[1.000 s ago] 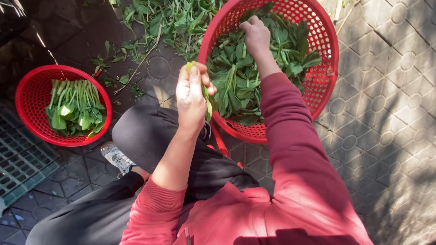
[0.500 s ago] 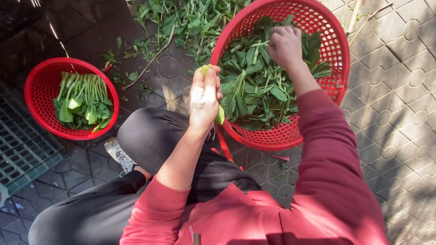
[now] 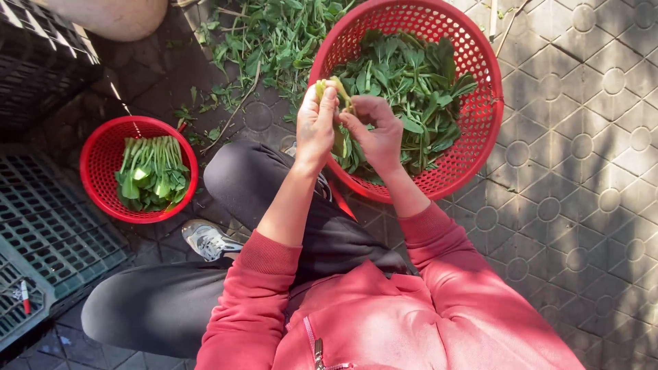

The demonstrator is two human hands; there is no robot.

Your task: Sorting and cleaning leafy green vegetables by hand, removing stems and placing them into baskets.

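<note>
My left hand (image 3: 317,127) grips a pale green vegetable stalk (image 3: 332,88) upright over the near rim of the large red basket (image 3: 484,103). My right hand (image 3: 376,130) has come up against it, fingers pinching the same stalk from the right. The big basket is full of loose leafy greens (image 3: 404,89). To the left, a small red basket (image 3: 100,159) holds a neat bundle of trimmed greens (image 3: 151,171) with pale stems.
Discarded leaves and stems (image 3: 264,41) litter the paved ground beyond my knees. A grey plastic crate (image 3: 48,233) lies at the left, a dark crate (image 3: 34,65) at the top left. My grey shoe (image 3: 208,240) rests beside my bent leg.
My right hand has left the greens in the big basket and joined my left hand at the stalk. The view has shifted slightly.
</note>
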